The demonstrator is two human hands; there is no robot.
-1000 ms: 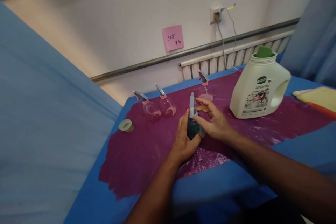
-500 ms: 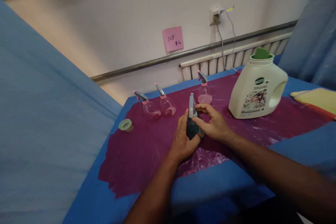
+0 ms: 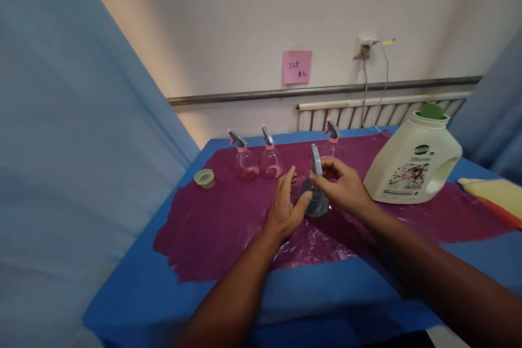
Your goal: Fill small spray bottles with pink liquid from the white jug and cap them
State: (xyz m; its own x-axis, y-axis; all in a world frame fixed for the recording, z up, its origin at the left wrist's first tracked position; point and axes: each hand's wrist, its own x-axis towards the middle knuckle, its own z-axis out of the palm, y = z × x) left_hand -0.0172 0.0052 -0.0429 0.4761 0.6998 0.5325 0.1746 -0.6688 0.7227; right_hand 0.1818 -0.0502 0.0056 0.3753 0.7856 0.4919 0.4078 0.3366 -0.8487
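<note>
Head view: locate dark bottle [image 3: 318, 205] roughly upright between left fingers [image 3: 286, 187] and right fingers [image 3: 336, 167]. Note right fingers clamped around neck; left fingers spread beside body, contact unclear. Expect light weight, stiff walls, possible slipperiness; take hold at neck, supporting body.

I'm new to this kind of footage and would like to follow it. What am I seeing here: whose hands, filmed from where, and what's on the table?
No machine here: these are a person's bare hands, and every picture comes from a camera worn on that person's head.

The right hand pinches the neck of a dark bottle with a grey spray head. The left hand is open beside it, thumb close to its side.

On the blue table lies a purple sheet. Three clear bottles with pink collars stand farther back, a small cup at left, a jug and a yellow cloth at right.
</note>
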